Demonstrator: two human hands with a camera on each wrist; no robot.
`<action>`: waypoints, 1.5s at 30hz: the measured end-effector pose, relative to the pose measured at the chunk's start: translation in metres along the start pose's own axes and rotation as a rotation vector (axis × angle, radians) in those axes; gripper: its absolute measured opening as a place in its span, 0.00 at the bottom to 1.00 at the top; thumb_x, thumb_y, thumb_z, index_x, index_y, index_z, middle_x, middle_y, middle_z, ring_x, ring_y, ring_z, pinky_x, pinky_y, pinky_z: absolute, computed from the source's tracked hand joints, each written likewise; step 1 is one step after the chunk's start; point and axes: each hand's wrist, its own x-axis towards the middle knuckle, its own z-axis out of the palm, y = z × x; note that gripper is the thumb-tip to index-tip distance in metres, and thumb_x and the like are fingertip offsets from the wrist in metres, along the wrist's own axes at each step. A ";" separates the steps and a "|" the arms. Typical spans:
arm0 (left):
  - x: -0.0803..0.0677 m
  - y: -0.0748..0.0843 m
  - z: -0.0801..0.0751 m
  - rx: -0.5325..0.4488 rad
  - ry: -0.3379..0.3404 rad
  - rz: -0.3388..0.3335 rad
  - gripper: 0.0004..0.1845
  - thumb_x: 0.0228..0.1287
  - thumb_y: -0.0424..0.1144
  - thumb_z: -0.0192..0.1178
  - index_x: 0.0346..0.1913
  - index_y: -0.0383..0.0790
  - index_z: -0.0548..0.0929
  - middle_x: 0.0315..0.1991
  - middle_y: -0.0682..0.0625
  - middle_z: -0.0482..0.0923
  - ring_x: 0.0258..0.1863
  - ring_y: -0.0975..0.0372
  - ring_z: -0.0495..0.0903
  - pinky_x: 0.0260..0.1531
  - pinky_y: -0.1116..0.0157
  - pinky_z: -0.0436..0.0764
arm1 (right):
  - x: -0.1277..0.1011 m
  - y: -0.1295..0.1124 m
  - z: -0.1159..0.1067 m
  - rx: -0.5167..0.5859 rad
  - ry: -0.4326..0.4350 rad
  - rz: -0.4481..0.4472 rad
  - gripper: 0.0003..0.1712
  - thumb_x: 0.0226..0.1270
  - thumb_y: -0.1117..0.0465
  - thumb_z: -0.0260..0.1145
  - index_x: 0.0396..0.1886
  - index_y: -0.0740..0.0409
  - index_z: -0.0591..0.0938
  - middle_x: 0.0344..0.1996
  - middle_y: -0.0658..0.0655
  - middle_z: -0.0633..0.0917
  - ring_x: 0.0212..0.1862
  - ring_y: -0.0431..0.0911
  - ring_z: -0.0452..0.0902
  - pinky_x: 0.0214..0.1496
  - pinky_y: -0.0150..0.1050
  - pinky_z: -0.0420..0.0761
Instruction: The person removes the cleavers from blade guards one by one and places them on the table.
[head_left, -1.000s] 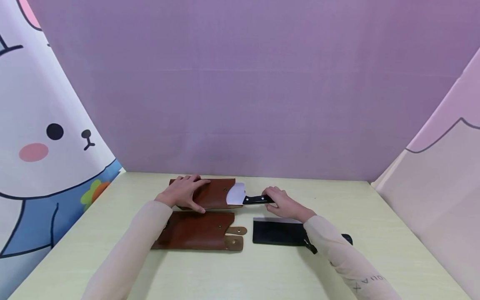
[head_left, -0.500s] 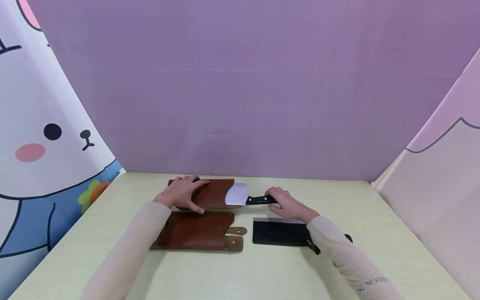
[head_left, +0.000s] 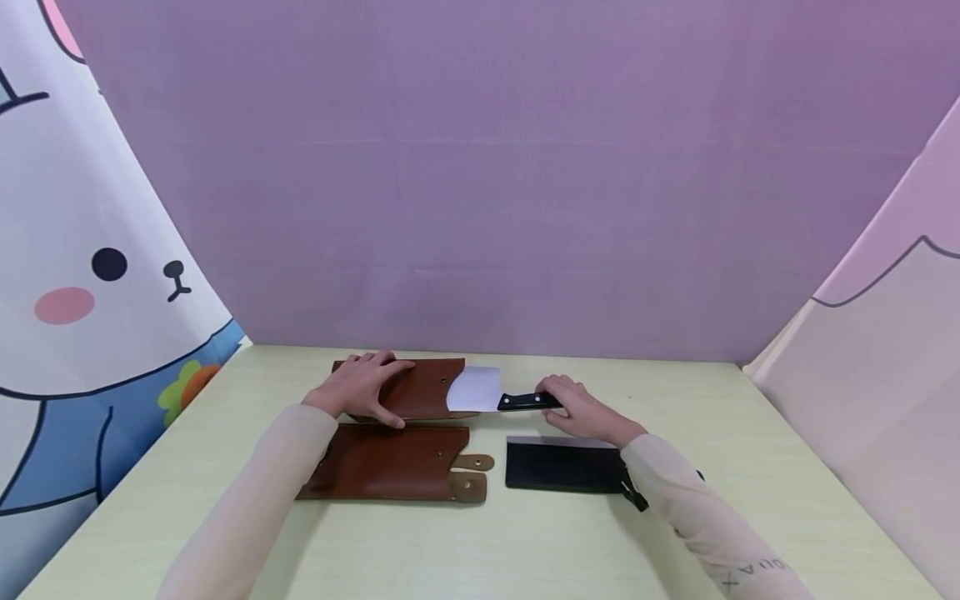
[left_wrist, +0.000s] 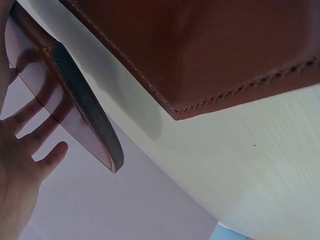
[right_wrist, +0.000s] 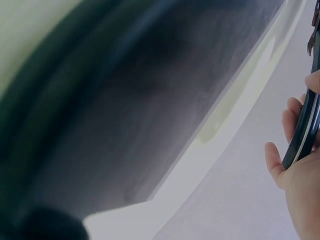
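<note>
A brown leather sheath (head_left: 423, 387) lies at the far middle of the table, and my left hand (head_left: 363, 385) rests on its left part with the thumb along its near edge. A cleaver sticks out of its right end: the pale blade (head_left: 475, 390) is partly out and my right hand (head_left: 581, 410) grips the black handle (head_left: 528, 401). In the left wrist view the sheath's edge (left_wrist: 87, 107) rises beside my left hand's fingers (left_wrist: 47, 157). The right wrist view shows my fingers (right_wrist: 292, 150) curled round the handle (right_wrist: 305, 120).
A second brown leather sheath (head_left: 393, 462) with snap straps lies nearer to me. To its right lies a black cleaver (head_left: 562, 467), partly under my right forearm. The pale table (head_left: 480, 542) is walled by a purple backdrop and printed side panels.
My right hand has drawn the cleaver to the right, so more of the pale blade shows outside the sheath. My left hand has stayed on the sheath.
</note>
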 end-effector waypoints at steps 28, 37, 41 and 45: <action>-0.008 -0.008 0.000 -0.001 0.021 0.004 0.55 0.32 0.71 0.65 0.67 0.51 0.63 0.58 0.42 0.65 0.54 0.46 0.70 0.52 0.43 0.65 | -0.010 0.013 -0.005 -0.001 0.018 -0.005 0.13 0.59 0.63 0.60 0.45 0.56 0.74 0.40 0.51 0.77 0.42 0.45 0.68 0.44 0.46 0.68; -0.008 -0.010 0.001 0.005 0.026 0.006 0.54 0.32 0.70 0.66 0.67 0.50 0.63 0.58 0.42 0.65 0.53 0.47 0.70 0.52 0.44 0.66 | -0.014 0.014 -0.009 -0.013 0.040 -0.015 0.14 0.57 0.64 0.62 0.44 0.58 0.74 0.38 0.52 0.78 0.41 0.45 0.69 0.41 0.45 0.68; -0.008 -0.010 0.001 -0.001 0.026 0.002 0.55 0.32 0.70 0.66 0.67 0.50 0.63 0.58 0.42 0.65 0.54 0.46 0.70 0.52 0.43 0.65 | -0.017 0.016 -0.009 -0.009 0.059 -0.028 0.14 0.56 0.65 0.62 0.43 0.59 0.75 0.38 0.52 0.78 0.41 0.46 0.69 0.41 0.45 0.68; -0.008 -0.011 0.002 -0.007 0.017 -0.006 0.55 0.32 0.71 0.66 0.67 0.51 0.62 0.59 0.43 0.65 0.55 0.46 0.69 0.53 0.43 0.64 | -0.020 0.017 -0.011 -0.004 0.071 -0.033 0.14 0.56 0.67 0.62 0.43 0.60 0.75 0.37 0.52 0.78 0.40 0.46 0.69 0.41 0.45 0.69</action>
